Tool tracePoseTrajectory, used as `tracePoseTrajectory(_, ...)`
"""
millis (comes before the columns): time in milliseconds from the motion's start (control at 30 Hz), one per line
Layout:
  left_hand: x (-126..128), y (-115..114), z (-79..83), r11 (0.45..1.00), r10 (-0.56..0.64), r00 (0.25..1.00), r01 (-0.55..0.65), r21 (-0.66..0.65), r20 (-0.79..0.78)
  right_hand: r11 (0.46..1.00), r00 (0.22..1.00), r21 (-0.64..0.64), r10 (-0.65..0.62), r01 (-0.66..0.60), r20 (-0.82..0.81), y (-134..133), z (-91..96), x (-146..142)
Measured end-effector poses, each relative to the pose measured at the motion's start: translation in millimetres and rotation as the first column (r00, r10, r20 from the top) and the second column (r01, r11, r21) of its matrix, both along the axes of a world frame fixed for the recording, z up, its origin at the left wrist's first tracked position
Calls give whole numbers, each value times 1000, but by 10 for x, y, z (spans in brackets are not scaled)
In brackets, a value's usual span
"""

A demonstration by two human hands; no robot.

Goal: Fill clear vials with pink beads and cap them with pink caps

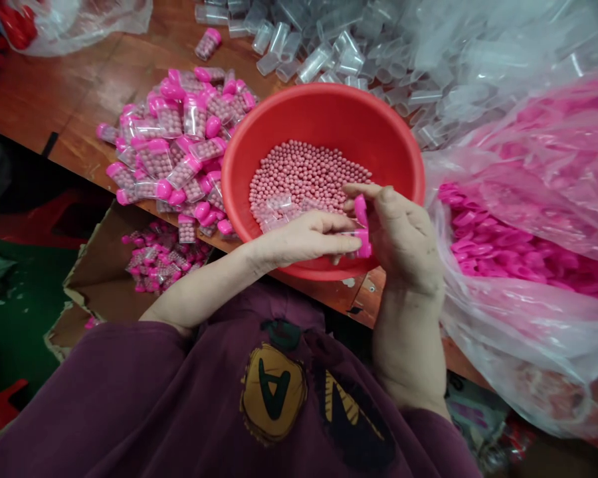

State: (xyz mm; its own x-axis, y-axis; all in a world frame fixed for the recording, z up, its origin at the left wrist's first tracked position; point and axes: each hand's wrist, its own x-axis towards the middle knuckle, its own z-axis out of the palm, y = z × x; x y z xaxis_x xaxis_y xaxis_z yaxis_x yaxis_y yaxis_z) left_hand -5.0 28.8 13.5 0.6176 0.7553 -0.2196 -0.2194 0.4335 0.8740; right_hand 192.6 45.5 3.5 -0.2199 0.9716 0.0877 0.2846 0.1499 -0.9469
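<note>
Over the near rim of a red basin, my left hand is closed around a small clear bottle, mostly hidden by the fingers. Its pink flip-top cap faces right, with the lid raised. My right hand curls about that cap from the right, fingers at the raised lid; their exact contact is partly hidden. Below the hands, the basin holds many small pink beads. A few clear bottles lie on the beads beside my left hand.
Capped bead-filled bottles are heaped left of the basin; more lie in a cardboard box below the table edge. Empty clear bottles spread behind. At right, a plastic bag holds pink caps. Wooden table underneath.
</note>
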Motion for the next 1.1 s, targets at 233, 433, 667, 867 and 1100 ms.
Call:
tracePoseTrajectory(233, 47, 19, -55, 916, 303, 943, -249, -316, 135, 914, 994, 406, -54, 11, 94, -156, -58, 54)
tracePoseTrajectory(433, 68, 34, -80, 906, 330, 937, -280, -318, 114, 809, 854, 578, -221, -111, 472, -278, -237, -20)
tracePoseTrajectory(667, 79, 31, -189, 952, 282, 954, -265, -152, 103, 769, 850, 635, -287, -70, 441, -275, -202, -69)
tracePoseTrajectory(867, 155, 4, -276, 876, 470, 872, -440, 198, -139, 863, 848, 501, -216, -66, 484, -242, -224, -68)
tracePoseTrajectory(1100, 117, -4, -176, 963, 201, 972, -173, -205, 125, 831, 845, 541, -195, -126, 497, -191, -199, -127)
